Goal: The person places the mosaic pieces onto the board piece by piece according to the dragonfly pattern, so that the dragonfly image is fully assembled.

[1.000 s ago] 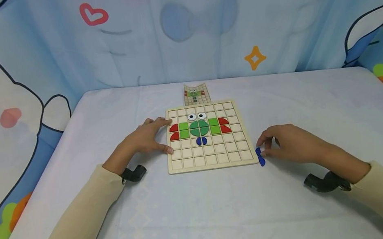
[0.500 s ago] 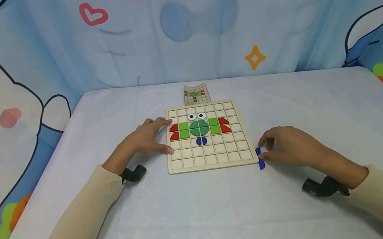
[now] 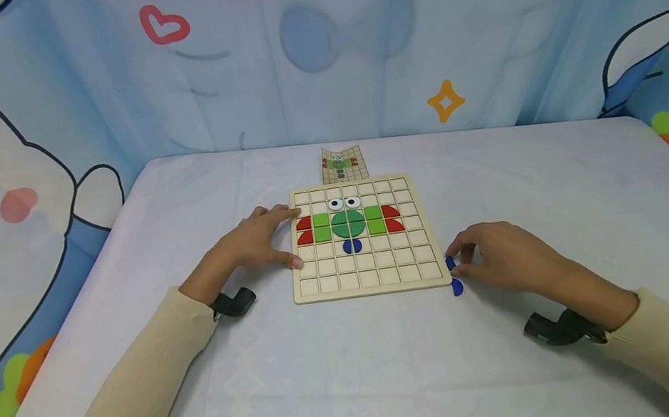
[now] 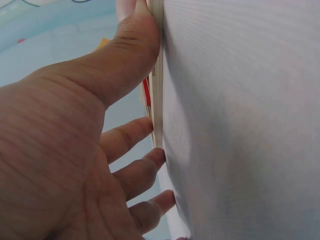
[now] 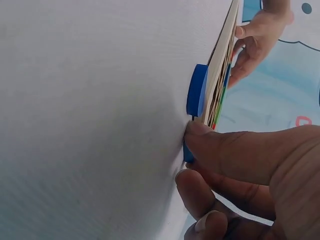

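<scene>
A wooden grid board [image 3: 384, 278] lies on the table with coloured pieces in its cells: white eyes [image 3: 343, 203], a green circle [image 3: 348, 224], light green squares [image 3: 321, 228], red quarter pieces [image 3: 392, 218] and blue half-circles [image 3: 351, 245]. My left hand [image 3: 258, 240] rests on the board's left edge, thumb and fingers spread. Beside the board's lower right corner, my right hand [image 3: 500, 256] pinches a blue half-circle piece [image 5: 188, 153] between thumb and forefinger, partly hidden by the thumb. Another blue half-circle piece [image 3: 457, 287] lies just nearer, against the board's side.
Behind the board stands a small curved pattern card [image 3: 344, 164] printed with a similar figure on a grid. A white cloth [image 3: 334, 381] covers the table. A blue cartoon curtain [image 3: 348, 40] hangs at the back.
The right hand has shifted slightly toward the board, its thumb and forefinger now around the farther blue piece. The two blue pieces have come apart a little. The left hand stays put.
</scene>
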`<state>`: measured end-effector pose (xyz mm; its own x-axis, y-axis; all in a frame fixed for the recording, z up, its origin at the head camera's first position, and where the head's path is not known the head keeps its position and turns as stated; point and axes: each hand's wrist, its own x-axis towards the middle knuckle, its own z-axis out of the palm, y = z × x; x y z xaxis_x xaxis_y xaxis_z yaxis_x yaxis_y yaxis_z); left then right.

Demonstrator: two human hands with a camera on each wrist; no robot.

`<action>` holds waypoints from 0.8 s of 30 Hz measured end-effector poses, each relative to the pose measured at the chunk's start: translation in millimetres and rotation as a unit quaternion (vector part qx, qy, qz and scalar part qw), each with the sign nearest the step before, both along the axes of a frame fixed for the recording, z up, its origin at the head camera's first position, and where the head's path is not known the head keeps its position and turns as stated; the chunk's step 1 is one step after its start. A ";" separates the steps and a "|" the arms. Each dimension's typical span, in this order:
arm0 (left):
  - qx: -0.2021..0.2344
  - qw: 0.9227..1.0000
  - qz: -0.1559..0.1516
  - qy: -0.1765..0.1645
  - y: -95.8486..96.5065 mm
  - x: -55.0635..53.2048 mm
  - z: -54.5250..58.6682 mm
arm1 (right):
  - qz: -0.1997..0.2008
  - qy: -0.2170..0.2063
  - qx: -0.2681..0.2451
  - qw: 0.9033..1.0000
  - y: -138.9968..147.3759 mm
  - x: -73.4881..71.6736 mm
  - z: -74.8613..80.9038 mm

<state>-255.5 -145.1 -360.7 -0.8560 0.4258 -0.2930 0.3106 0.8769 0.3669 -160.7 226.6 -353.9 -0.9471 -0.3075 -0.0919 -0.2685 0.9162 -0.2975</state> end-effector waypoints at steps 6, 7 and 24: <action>-0.001 1.000 -0.005 0.004 0.1 -0.2 -0.2 | 0.007 0.001 0.001 1.000 1.0 -0.2 -1.1; -0.001 1.000 -0.006 0.003 0.2 -0.2 0.0 | 0.008 0.003 0.003 1.000 1.3 -0.3 -1.2; -0.003 1.000 -0.007 0.006 0.1 -1.3 -1.7 | 0.005 0.021 -0.001 1.000 0.5 -1.7 12.0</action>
